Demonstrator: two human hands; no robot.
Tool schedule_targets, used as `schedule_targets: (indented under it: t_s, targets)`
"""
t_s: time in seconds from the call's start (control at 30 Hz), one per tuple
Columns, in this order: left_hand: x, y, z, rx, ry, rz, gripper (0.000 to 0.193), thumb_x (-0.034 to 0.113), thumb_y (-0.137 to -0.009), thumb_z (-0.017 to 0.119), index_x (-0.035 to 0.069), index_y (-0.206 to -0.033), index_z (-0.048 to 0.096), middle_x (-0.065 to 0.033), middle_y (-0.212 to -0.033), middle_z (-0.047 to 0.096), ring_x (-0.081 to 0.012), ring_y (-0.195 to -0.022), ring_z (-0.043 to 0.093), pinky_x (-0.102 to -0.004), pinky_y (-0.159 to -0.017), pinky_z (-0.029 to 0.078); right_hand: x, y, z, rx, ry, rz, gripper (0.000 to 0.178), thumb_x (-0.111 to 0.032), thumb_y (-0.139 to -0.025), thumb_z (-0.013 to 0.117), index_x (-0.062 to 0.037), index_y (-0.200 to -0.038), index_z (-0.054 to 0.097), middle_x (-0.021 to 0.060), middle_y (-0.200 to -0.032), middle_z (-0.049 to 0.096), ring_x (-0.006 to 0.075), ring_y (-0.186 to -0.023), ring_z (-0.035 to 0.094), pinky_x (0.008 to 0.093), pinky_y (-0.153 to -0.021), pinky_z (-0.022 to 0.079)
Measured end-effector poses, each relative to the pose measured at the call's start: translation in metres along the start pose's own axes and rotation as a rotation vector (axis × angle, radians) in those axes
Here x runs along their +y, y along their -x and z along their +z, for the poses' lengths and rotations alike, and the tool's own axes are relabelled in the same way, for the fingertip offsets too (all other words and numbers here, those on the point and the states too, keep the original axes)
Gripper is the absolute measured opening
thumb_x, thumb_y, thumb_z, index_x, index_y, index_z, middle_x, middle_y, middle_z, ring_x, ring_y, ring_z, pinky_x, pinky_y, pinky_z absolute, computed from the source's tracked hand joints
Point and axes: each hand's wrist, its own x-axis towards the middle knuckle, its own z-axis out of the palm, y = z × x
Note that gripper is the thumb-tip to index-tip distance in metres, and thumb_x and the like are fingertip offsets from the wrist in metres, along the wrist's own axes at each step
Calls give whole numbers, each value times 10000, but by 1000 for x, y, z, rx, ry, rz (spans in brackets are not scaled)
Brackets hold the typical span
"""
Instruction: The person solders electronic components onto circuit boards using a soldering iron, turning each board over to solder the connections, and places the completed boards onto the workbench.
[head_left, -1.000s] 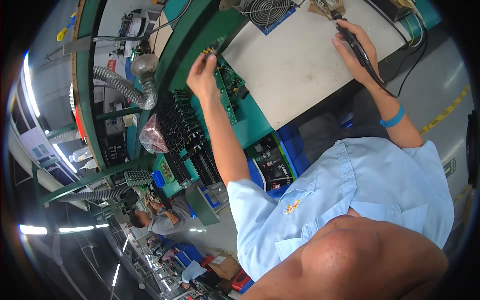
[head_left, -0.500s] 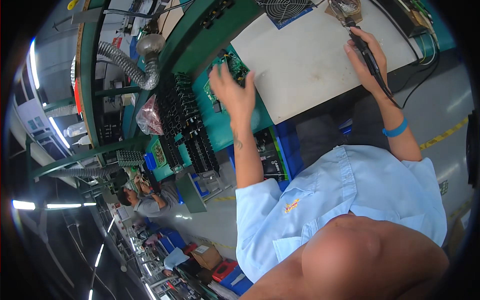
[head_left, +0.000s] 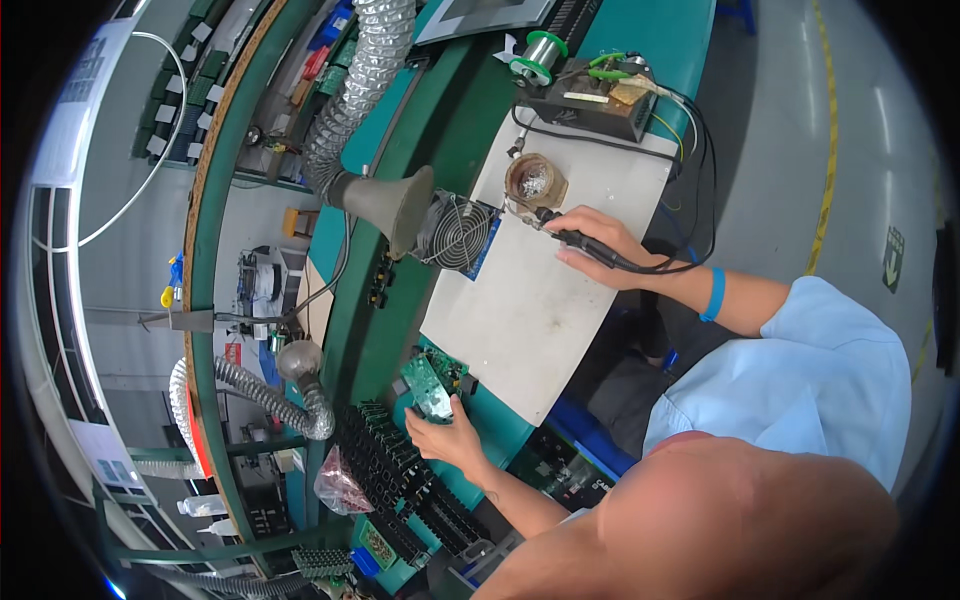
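Note:
My right hand is closed round the black handle of a soldering iron. Its tip end lies beside a brown many-sided pot with silvery bits inside. Over at the left edge of the white work sheet, my left hand has its thumb and fingers at the near edge of a shiny green circuit board, which looks tilted up in its grip. More green board with dark parts shows just behind it.
A soldering station with looping cables and a solder spool stand at the far end. A metal-grilled fan and an exhaust funnel border the sheet. Near my left hand are black slotted racks and a bag of reddish parts.
My left hand, spread over the boards before, now grips one. The view has turned, bringing the soldering station into sight. My right hand still holds the iron by the pot.

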Motion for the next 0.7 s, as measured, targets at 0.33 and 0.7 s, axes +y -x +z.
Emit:
schedule_targets:
  t_s: [0.33, 0.7]
  targets:
    - [107, 34, 0, 67, 303, 830, 885, 228, -719, 897, 102, -1492, 485, -134, -1501, 516, -338, -1216, 529, -460, -1064, 367, -22, -7, 16, -211, -368, 167, 527, 49, -841, 751, -34, -1334, 585, 110, -1249, 689, 195, -1011, 694, 311, -904, 568]
    - [108, 63, 30, 261, 317, 953, 736, 171, -752, 875, 183, -1417, 560, -92, -1517, 476, -325, -1216, 512, -435, -1033, 391, -9, 0, 13, -188, -327, 127, 628, 126, -753, 745, -42, -1334, 576, 121, -1256, 696, 205, -1050, 701, 336, -938, 587]
